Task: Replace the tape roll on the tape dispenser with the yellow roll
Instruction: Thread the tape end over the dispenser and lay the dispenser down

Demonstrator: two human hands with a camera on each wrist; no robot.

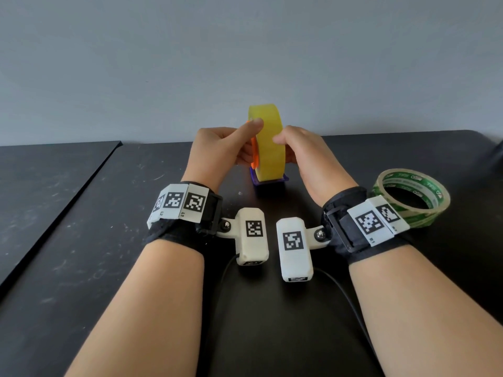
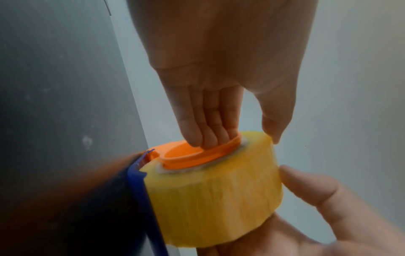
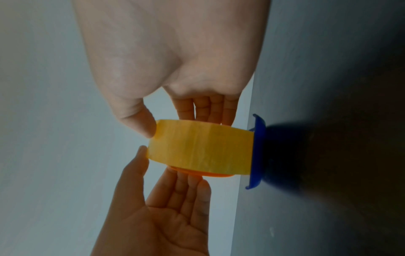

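Note:
The yellow tape roll [image 1: 268, 142] stands on edge on the dispenser's blue base [image 1: 269, 181], with the orange hub [image 1: 253, 155] in its core on the left side. My left hand [image 1: 249, 140] holds it: the fingers press on the orange hub [image 2: 186, 155] and the thumb lies on the roll's rim. My right hand [image 1: 284, 148] grips the yellow roll [image 3: 201, 147] from the other side, thumb on the rim and fingers behind the right face. The blue base [image 3: 257, 152] rests on the black table. The roll hides the rest of the dispenser.
A clear tape roll with green print [image 1: 411, 197] lies flat on the black table [image 1: 81, 240], just right of my right wrist. A grey wall rises behind the table's far edge. A black cable [image 1: 351, 303] runs between my forearms.

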